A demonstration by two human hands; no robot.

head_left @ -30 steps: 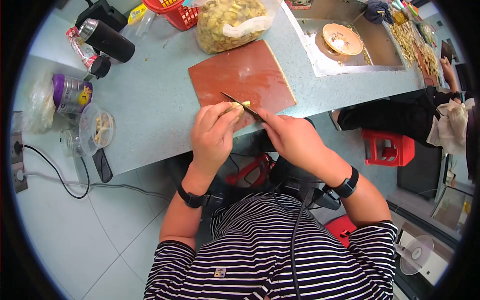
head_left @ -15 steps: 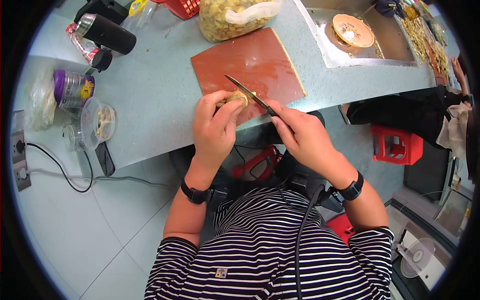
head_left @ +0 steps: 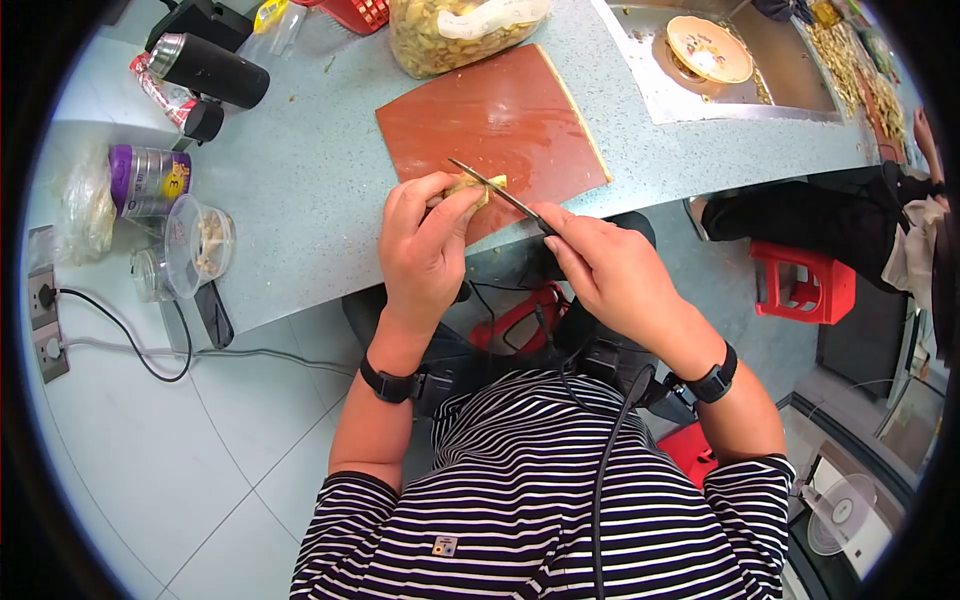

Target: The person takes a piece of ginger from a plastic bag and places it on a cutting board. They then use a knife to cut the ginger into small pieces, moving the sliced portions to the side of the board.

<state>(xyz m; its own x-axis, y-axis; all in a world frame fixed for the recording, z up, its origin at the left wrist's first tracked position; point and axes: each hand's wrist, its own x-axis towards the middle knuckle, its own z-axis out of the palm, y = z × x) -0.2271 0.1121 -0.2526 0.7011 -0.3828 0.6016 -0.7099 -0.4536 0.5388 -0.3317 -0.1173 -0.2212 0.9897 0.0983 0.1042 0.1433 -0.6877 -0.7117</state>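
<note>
While the left side of the table (head_left: 300, 200) carries a black flask (head_left: 210, 68), a purple can (head_left: 148, 180) and a clear tub (head_left: 198, 245) with pale pieces in it, the work sits at the near edge of the reddish cutting board (head_left: 490, 120). At that edge the left hand (head_left: 425, 250) has its grip pinched around a small yellowish piece of food (head_left: 475, 187), fingertips curled over the top so that little of it shows. Such a piece looks light and fairly soft, probably damp and slippery at the cut faces, so it is best held low on its sides, fingers tucked clear of the blade. Across it lies the knife (head_left: 490, 187), its thin dark blade resting on the piece. Further right, the right hand (head_left: 610, 270) is closed around the knife's handle, which is hidden inside the fist. Beyond the board stands a bag of cut pieces (head_left: 450, 35), and at far right a sink (head_left: 760, 95) holds a bowl (head_left: 708, 48).
</note>
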